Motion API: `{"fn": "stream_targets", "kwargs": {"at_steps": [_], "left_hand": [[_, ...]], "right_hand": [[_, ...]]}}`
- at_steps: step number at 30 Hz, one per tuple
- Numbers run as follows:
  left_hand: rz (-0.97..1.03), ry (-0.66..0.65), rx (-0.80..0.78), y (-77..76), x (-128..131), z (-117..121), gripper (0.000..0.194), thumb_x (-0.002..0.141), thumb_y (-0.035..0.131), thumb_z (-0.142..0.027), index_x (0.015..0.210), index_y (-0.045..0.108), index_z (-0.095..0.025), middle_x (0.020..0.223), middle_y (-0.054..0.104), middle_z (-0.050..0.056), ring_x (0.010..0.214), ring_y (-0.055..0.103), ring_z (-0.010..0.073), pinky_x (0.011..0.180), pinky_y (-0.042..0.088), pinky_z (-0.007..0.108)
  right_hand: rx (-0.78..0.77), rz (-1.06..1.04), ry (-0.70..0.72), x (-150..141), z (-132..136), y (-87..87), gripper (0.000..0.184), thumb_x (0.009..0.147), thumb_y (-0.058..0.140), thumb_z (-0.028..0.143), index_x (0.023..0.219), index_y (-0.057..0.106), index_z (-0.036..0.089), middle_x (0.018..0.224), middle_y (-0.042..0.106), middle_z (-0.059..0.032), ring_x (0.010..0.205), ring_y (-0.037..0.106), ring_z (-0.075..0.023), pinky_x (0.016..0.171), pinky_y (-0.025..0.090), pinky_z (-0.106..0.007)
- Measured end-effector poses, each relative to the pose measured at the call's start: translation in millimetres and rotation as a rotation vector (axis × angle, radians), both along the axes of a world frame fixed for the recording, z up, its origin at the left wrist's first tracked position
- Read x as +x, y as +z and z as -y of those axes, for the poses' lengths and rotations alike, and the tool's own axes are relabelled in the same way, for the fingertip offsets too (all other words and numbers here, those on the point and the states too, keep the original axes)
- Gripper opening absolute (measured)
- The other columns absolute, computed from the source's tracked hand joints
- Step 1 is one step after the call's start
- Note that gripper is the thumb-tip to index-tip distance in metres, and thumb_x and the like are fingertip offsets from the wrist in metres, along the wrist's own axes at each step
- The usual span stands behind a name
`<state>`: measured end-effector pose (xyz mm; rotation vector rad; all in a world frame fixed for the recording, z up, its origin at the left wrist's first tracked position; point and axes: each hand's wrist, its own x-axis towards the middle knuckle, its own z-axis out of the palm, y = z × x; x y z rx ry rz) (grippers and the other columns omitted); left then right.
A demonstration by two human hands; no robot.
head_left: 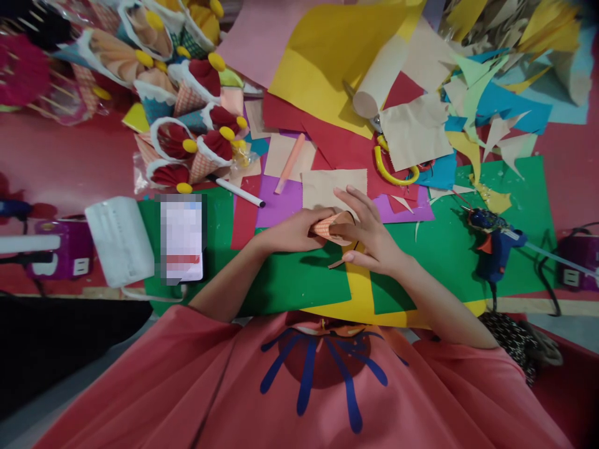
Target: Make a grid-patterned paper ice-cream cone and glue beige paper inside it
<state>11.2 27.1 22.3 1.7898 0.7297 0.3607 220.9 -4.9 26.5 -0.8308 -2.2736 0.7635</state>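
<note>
Gripped the cone (327, 227) near the frame's centre in the left hand's (292, 232) curled fingers and touched it with the right hand's (381, 248) loosely spread ones, apparently shaping it, with light, steady pressure seemingly needed next.

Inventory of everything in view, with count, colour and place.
Decorated cones: several, checked or blue with white trim, upper left
Pleated disc: 1, magenta, far upper left
Phone: 1, screen blurred, left
Flat box: 1, white, beside phone
Power strips: 2, purple, far left and right
Marker: 1, white, below cones
Stick: 1, orange, centre
Scissors: handle visible, yellow, partly covered
Roll: 1, beige, upper centre
Sheets: many, mixed colours, centre
Scraps: many, mixed colours, upper right
Glue gun: 1, blue, right
Table: 1, red, underneath
Patterned cloth: 1, black and white, lower right
Small checked cone: 1, orange, at hands
Shirt: 1, coral with blue print, bottom
Hands: 2, bare, centre
</note>
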Motion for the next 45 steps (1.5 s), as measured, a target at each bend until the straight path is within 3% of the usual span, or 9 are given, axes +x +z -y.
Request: {"fn": "stream_targets", "kwargs": {"at_steps": [4,8,12,20,28,33,36,40,45], "left_hand": [[-0.048,-0.069,-0.040,-1.2,1.7,1.4,0.037,0.072,0.057,-0.015,0.109,0.058,-0.017,0.099,0.069,0.000,0.079,0.062,0.0122,0.070,0.045,0.020],[-0.129,-0.091,-0.047,2.5,5.0,3.1,0.043,0.071,0.057,-0.015,0.114,0.058,-0.016,0.099,0.070,0.002,0.083,0.064,0.0145,0.072,0.046,0.021],[-0.129,-0.133,-0.008,6.3,5.3,1.9,0.042,0.066,0.055,-0.010,0.107,0.061,-0.017,0.090,0.070,0.001,0.080,0.063,0.0140,0.072,0.046,0.021],[-0.148,-0.120,-0.044,5.4,5.4,1.0,0.034,0.065,0.054,-0.011,0.098,0.061,-0.015,0.086,0.069,-0.001,0.062,0.054,0.0084,0.057,0.041,0.018],[-0.161,-0.112,0.042,2.3,7.2,3.5,0.038,0.070,0.059,-0.014,0.107,0.058,-0.019,0.099,0.070,0.002,0.082,0.065,0.0160,0.069,0.047,0.023],[-0.173,-0.097,0.048,2.8,9.5,5.1,0.045,0.070,0.061,-0.013,0.115,0.054,-0.019,0.100,0.069,0.003,0.081,0.065,0.0167,0.069,0.046,0.024],[-0.144,-0.035,0.031,1.8,8.6,5.9,0.042,0.073,0.061,-0.017,0.114,0.050,-0.018,0.099,0.066,0.003,0.083,0.064,0.0169,0.069,0.048,0.025],[-0.041,0.117,0.139,-1.9,4.0,3.0,0.037,0.077,0.059,-0.020,0.112,0.047,-0.018,0.113,0.061,0.007,0.102,0.061,0.0189,0.083,0.050,0.028],[-0.080,0.254,0.290,-6.8,-0.3,-3.2,0.025,0.084,0.052,-0.018,0.109,0.052,-0.018,0.111,0.063,0.006,0.105,0.059,0.0193,0.093,0.047,0.034]], "right_hand": [[-0.094,-0.059,-0.059,-1.5,-0.5,-1.0,0.048,0.099,0.028,0.047,0.102,0.071,0.025,0.156,0.034,-0.0006,0.149,0.019,-0.0271,0.120,0.022,-0.053],[-0.140,-0.052,-0.090,-3.3,-2.4,-3.0,0.032,0.094,0.050,0.038,0.080,0.073,0.022,0.154,0.039,-0.0013,0.150,0.017,-0.0283,0.120,0.025,-0.053],[-0.164,-0.022,-0.061,-4.0,-3.1,-0.7,0.021,0.088,0.058,0.032,0.079,0.074,0.022,0.158,0.033,-0.0011,0.151,0.014,-0.0313,0.117,0.025,-0.059],[-0.118,0.043,-0.045,-3.4,-3.5,0.5,0.021,0.086,0.055,0.019,0.069,0.067,0.018,0.159,0.029,-0.0023,0.150,0.018,-0.0287,0.118,0.027,-0.056],[-0.136,0.032,0.024,-4.5,-4.1,-2.4,0.025,0.089,0.051,0.020,0.068,0.064,0.018,0.160,0.027,-0.0033,0.149,0.021,-0.0298,0.116,0.030,-0.060],[-0.182,0.088,0.039,-4.2,-4.7,-1.4,0.025,0.087,0.051,0.019,0.065,0.061,0.017,0.160,0.026,-0.0050,0.150,0.017,-0.0303,0.117,0.028,-0.059],[-0.195,0.055,0.007,-3.8,-5.4,-3.5,0.024,0.086,0.050,0.015,0.063,0.058,0.018,0.160,0.027,-0.0049,0.150,0.020,-0.0296,0.117,0.028,-0.058],[-0.242,-0.037,-0.101,-3.3,-5.4,-8.1,0.023,0.088,0.046,0.015,0.069,0.057,0.018,0.155,0.035,-0.0092,0.144,0.033,-0.0264,0.113,0.037,-0.053],[-0.203,-0.103,-0.213,-1.6,-2.8,-4.2,0.020,0.095,0.044,0.025,0.098,0.063,0.019,0.138,0.052,-0.0160,0.129,0.052,-0.0246,0.104,0.048,-0.049]]}}
